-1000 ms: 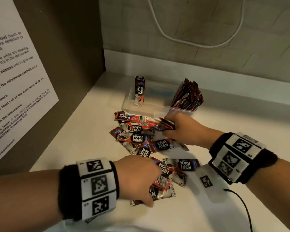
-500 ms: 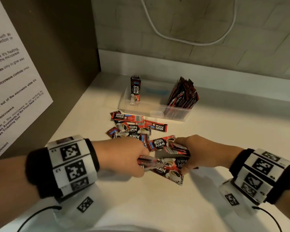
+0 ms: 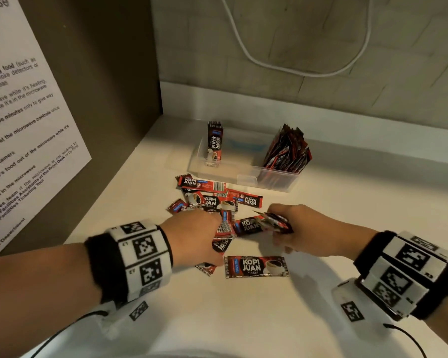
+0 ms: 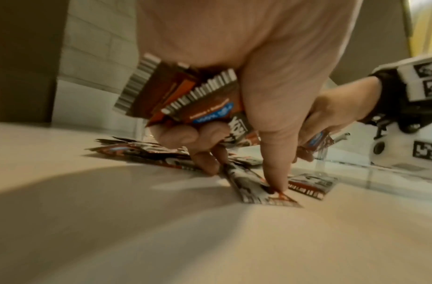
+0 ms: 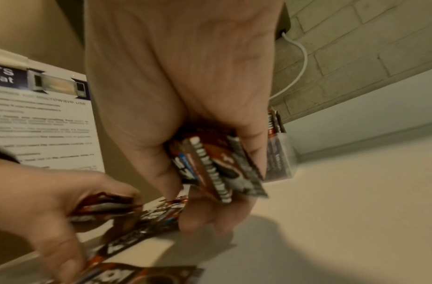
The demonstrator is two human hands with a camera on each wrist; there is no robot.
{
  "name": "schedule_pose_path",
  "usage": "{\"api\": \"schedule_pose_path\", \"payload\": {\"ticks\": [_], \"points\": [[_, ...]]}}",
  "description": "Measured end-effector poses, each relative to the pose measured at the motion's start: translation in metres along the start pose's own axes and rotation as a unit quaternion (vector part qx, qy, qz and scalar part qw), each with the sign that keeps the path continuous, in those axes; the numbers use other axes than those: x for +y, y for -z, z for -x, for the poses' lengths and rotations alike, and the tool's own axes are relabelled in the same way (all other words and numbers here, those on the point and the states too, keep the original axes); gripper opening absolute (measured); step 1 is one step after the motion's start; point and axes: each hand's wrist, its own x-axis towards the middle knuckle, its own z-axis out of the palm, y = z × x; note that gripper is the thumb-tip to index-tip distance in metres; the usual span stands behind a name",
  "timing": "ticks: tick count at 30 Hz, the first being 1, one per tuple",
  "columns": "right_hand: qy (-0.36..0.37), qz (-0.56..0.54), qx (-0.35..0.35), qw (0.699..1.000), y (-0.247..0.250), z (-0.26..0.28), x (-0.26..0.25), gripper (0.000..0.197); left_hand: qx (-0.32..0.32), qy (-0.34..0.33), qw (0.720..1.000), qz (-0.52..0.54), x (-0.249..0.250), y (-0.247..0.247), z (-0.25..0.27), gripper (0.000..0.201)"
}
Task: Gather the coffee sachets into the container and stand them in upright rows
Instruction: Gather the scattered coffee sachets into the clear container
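Red and black coffee sachets (image 3: 212, 200) lie scattered on the white counter in front of a clear plastic container (image 3: 246, 174). Inside it one sachet (image 3: 214, 144) stands at the left end and a bundle (image 3: 286, 151) leans at the right end. My left hand (image 3: 199, 236) grips a small stack of sachets (image 4: 185, 100) in its palm while its thumb presses a flat sachet (image 4: 256, 188) on the counter. My right hand (image 3: 290, 228) holds a few sachets (image 5: 219, 169) just above the pile. One sachet (image 3: 256, 266) lies alone nearest me.
A brown cabinet side with a printed microwave notice (image 3: 23, 140) stands close on the left. The tiled wall (image 3: 321, 47) with a hanging white cable (image 3: 295, 71) rises behind the container. Black wrist-camera leads (image 3: 409, 339) trail on the counter near me.
Both hands have drawn slightly apart over the pile. The sachet nearest me now lies uncovered, and each hand still keeps its own small bunch.
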Motion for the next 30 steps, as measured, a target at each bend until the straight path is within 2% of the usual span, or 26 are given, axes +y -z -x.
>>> {"api": "schedule_pose_path", "payload": {"ticks": [2, 4, 8, 11, 15, 17, 19, 24, 27, 29, 30], "points": [[0.028, 0.003, -0.003, 1.000, -0.004, 0.002, -0.006, 0.024, 0.007, 0.004, 1.000, -0.006, 0.005, -0.001, -0.002, 0.049], [0.043, 0.017, -0.022, 0.999, -0.011, 0.004, -0.013, 0.035, 0.006, 0.006, 1.000, -0.014, 0.007, 0.001, -0.004, 0.047], [0.045, 0.071, -0.035, 0.996, -0.026, 0.003, -0.020, 0.052, -0.042, 0.015, 0.999, -0.002, 0.003, 0.002, -0.007, 0.038], [0.036, 0.108, -0.030, 0.993, -0.033, 0.001, -0.021, 0.050, -0.089, 0.037, 0.994, 0.045, -0.003, 0.005, -0.003, 0.020], [0.047, 0.131, -0.057, 0.989, -0.032, 0.001, -0.021, 0.046, -0.142, 0.047, 0.982, 0.115, -0.015, 0.021, 0.006, 0.023], [0.043, 0.129, -0.067, 0.988, -0.031, 0.003, -0.021, 0.044, -0.152, 0.062, 0.962, 0.218, -0.023, 0.025, 0.009, 0.028], [0.042, 0.116, -0.061, 0.990, -0.030, 0.005, -0.019, 0.037, -0.144, 0.084, 0.930, 0.328, -0.030, 0.029, 0.013, 0.032], [0.050, 0.045, -0.057, 0.996, -0.026, 0.005, -0.018, 0.033, -0.072, 0.067, 0.910, 0.402, -0.038, 0.037, 0.012, 0.037], [0.055, -0.004, -0.028, 0.998, -0.013, 0.001, -0.024, 0.030, -0.072, 0.077, 0.883, 0.458, -0.037, 0.041, 0.011, 0.028], [0.054, -0.086, 0.013, 0.995, 0.001, -0.002, -0.032, 0.025, -0.071, 0.090, 0.856, 0.504, -0.032, 0.047, 0.011, 0.014], [0.053, -0.128, 0.033, 0.990, 0.007, -0.004, -0.036, 0.025, -0.071, 0.097, 0.845, 0.521, -0.029, 0.049, 0.012, 0.014]]}}
